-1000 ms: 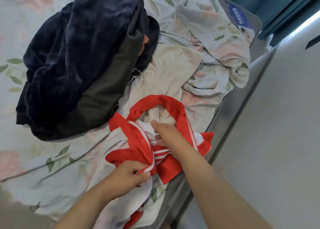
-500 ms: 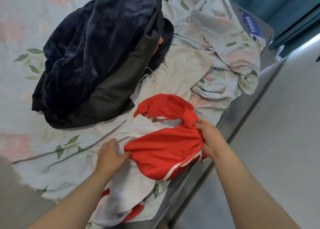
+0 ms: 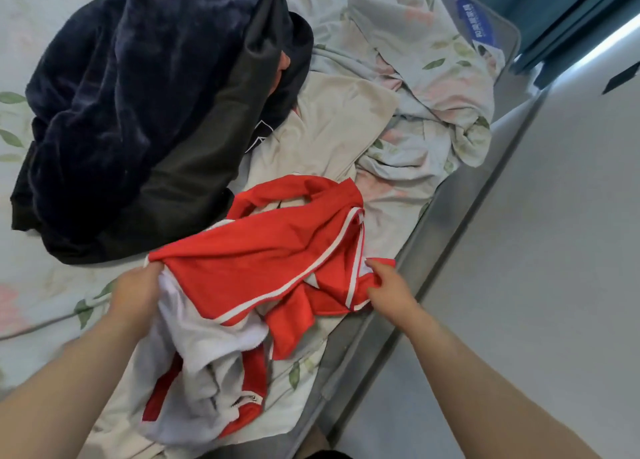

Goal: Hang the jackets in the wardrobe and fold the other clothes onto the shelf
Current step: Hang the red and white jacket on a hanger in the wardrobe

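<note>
A red and white jacket (image 3: 263,261) with white stripes lies spread across the near edge of the bed. My left hand (image 3: 136,290) grips its left edge where red meets white. At the jacket's right corner, my right hand (image 3: 389,290) pinches the fabric. The white lining and a zipper hang toward me. A dark navy fleece garment (image 3: 128,77) lies heaped with a black one (image 3: 187,181) at the upper left. A beige garment (image 3: 332,129) lies flat behind the red jacket.
The bed carries a pale floral sheet (image 3: 426,87), rumpled at the right. A grey mattress edge (image 3: 450,209) runs diagonally beside a light floor (image 3: 554,250). Teal curtains (image 3: 561,4) hang at the top right.
My hands have moved apart, pulling the bunched red jacket out wider. The left hand now grips its left edge and the right holds its right corner.
</note>
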Demonstrator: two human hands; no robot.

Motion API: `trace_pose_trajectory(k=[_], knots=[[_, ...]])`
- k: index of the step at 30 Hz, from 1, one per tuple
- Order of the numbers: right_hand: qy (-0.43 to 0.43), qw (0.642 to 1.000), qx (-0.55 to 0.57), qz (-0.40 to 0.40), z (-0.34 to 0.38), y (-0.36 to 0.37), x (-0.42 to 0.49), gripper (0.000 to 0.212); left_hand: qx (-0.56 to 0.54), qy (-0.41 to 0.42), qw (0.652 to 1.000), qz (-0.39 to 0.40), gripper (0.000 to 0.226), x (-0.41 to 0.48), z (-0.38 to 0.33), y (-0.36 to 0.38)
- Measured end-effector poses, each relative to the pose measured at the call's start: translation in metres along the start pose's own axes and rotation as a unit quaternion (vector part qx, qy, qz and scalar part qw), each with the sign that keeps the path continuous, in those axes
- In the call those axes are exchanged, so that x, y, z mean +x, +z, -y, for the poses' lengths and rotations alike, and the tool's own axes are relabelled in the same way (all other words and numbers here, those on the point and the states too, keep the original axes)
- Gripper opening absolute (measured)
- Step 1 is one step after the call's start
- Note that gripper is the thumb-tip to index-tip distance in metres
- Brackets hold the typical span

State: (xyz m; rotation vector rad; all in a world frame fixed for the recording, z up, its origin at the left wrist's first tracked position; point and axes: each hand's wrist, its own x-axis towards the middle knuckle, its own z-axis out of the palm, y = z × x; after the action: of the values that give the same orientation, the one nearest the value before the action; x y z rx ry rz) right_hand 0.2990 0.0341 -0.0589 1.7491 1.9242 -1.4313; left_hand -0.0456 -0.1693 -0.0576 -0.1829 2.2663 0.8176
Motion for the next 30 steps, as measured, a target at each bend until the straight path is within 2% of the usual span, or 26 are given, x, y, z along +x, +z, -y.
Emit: trace_pose_trajectory(k=[2, 3, 4, 6, 7, 8, 9, 10, 11, 12, 13, 14, 15, 16, 17, 19, 21, 22, 23, 24, 27, 30], knots=[[-0.053, 0.981, -0.161, 0.09, -0.014, 0.018, -0.004, 0.08, -0.039, -0.085, 0.996, 0.011, 0.029, 0.017, 0.001, -0.013], [-0.063, 0.968, -0.223, 0.1, -0.016, 0.026, -0.003, 0.089, -0.034, -0.119, 0.992, 0.021, 0.032, 0.025, 0.003, -0.017], [-0.075, 0.956, -0.271, 0.086, -0.017, 0.032, -0.003, 0.089, -0.009, -0.13, 0.991, 0.027, 0.035, 0.03, 0.006, -0.02], [-0.11, 0.945, -0.305, 0.036, -0.015, 0.043, 0.0, 0.063, 0.155, -0.087, 0.984, 0.011, 0.038, 0.027, 0.005, -0.016], [-0.11, 0.954, -0.28, 0.015, -0.011, 0.046, 0.002, 0.048, 0.271, -0.015, 0.961, -0.055, 0.039, 0.018, 0.0, -0.013], [-0.093, 0.971, -0.221, -0.007, -0.004, 0.047, 0.005, 0.037, 0.311, 0.079, 0.939, -0.123, 0.041, 0.003, -0.005, -0.008], [-0.068, 0.987, -0.144, -0.03, 0.004, 0.048, 0.007, 0.029, 0.265, 0.191, 0.931, -0.161, 0.042, -0.017, -0.009, 0.0], [-0.042, 0.996, -0.064, -0.051, 0.014, 0.045, 0.009, 0.022, 0.208, 0.32, 0.917, -0.12, 0.038, -0.039, -0.01, 0.01], [-0.017, 0.997, 0.006, -0.069, 0.023, 0.041, 0.012, 0.018, 0.193, 0.422, 0.886, -0.014, 0.035, -0.069, -0.011, 0.026], [0.004, 0.995, 0.068, -0.074, 0.031, 0.035, 0.015, 0.016, 0.229, 0.493, 0.835, 0.088, 0.036, -0.093, -0.006, 0.042], [0.031, 0.989, 0.133, -0.063, 0.038, 0.028, 0.019, 0.017, 0.276, 0.54, 0.781, 0.148, 0.046, -0.109, 0.002, 0.059], [0.074, 0.974, 0.212, -0.039, 0.045, 0.021, 0.022, 0.018, 0.335, 0.546, 0.747, 0.179, 0.062, -0.118, 0.009, 0.075], [0.125, 0.95, 0.286, -0.013, 0.05, 0.015, 0.024, 0.019, 0.387, 0.522, 0.737, 0.186, 0.075, -0.122, 0.015, 0.089], [0.167, 0.928, 0.334, 0.002, 0.055, 0.009, 0.026, 0.018, 0.425, 0.486, 0.745, 0.169, 0.077, -0.12, 0.017, 0.098], [0.192, 0.909, 0.369, 0.008, 0.059, 0.005, 0.027, 0.017, 0.443, 0.46, 0.757, 0.139, 0.067, -0.114, 0.017, 0.107], [0.191, 0.88, 0.436, -0.006, 0.066, 0.001, 0.031, 0.019, 0.403, 0.44, 0.796, 0.104, 0.035, -0.102, 0.013, 0.115], [0.137, 0.865, 0.482, -0.034, 0.071, 0.001, 0.028, 0.025, 0.269, 0.377, 0.879, 0.115, 0.011, -0.093, -0.003, 0.116], [0.097, 0.883, 0.457, -0.05, 0.071, 0.003, 0.024, 0.029, 0.203, 0.326, 0.916, 0.118, 0.008, -0.09, -0.014, 0.115], [0.051, 0.915, 0.396, -0.063, 0.071, 0.006, 0.016, 0.031, 0.15, 0.275, 0.942, 0.12, 0.015, -0.087, -0.025, 0.113], [-0.003, 0.944, 0.324, -0.064, 0.071, 0.009, 0.007, 0.034, 0.115, 0.248, 0.955, 0.118, 0.02, -0.084, -0.036, 0.109], [-0.126, 0.98, 0.152, -0.024, 0.065, 0.021, -0.02, 0.063, 0.015, 0.222, 0.967, 0.126, 0.021, -0.084, -0.072, 0.083], [-0.186, 0.981, -0.056, 0.026, 0.066, 0.032, -0.035, 0.082, -0.031, 0.192, 0.966, 0.169, 0.023, -0.089, -0.103, 0.043]])
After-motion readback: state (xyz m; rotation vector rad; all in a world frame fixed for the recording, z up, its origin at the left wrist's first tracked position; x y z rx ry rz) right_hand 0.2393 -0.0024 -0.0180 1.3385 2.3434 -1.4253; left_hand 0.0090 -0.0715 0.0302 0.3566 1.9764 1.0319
